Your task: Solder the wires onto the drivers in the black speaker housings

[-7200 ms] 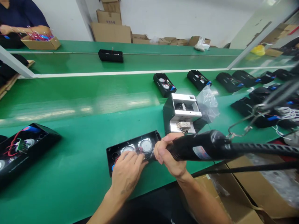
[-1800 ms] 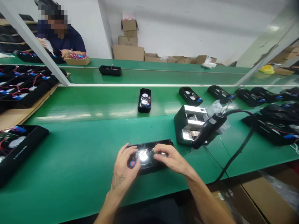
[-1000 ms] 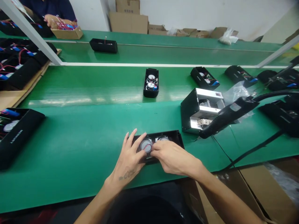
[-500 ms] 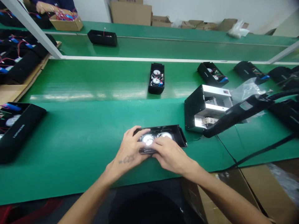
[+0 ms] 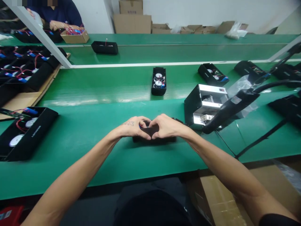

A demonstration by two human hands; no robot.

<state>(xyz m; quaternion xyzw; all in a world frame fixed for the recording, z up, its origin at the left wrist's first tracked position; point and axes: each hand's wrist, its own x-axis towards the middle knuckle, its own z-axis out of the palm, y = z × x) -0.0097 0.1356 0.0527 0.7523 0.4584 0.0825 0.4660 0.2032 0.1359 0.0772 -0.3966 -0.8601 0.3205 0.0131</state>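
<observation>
The black case (image 5: 162,140), on the green mat (image 5: 141,160) left of the boxy machine (image 5: 193,106), now turns its dark near wall up, where its speakers showed half a second ago. The left hand (image 5: 138,126) and right hand (image 5: 167,126) curl around it, thumbs nearly meeting, mostly hiding its inside; a co-worker (image 5: 64,14) is cut off above.

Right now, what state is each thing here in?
Held case: mostly covered by both hands.
Left hand: curled on held case.
Right hand: curled on held case.
Left case: open, wires exposed.
Case beyond hands: open, round parts showing.
Black tool: tilted, unheld.
Machine: power state unclear.
Wire carton: open, filled.
</observation>
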